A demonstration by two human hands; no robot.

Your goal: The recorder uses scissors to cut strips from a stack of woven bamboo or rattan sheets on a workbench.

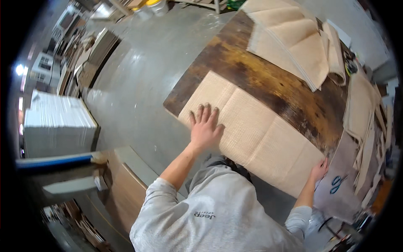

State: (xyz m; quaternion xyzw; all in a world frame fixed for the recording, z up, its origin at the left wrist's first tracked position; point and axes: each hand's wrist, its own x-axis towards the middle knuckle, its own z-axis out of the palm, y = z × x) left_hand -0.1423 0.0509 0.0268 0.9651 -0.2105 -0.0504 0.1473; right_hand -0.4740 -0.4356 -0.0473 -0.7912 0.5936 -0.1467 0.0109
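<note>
A long beige strip of woven, textured cloth lies along the near side of a stained brown wooden table, creased across in places. My left hand rests flat on its left part, fingers spread and their tips darkened. At the strip's right end, my right hand is closed beside the corner. A small dark tip shows by its fingers, too small to name. Dark-handled scissors lie to the right of this hand on a greyish cloth-covered surface.
More beige cloth is spread at the table's far end, beside a rolled piece. Cloth scraps hang at the right. Across the grey floor stand a wrapped white stack and stacked boards. White buckets stand at the back.
</note>
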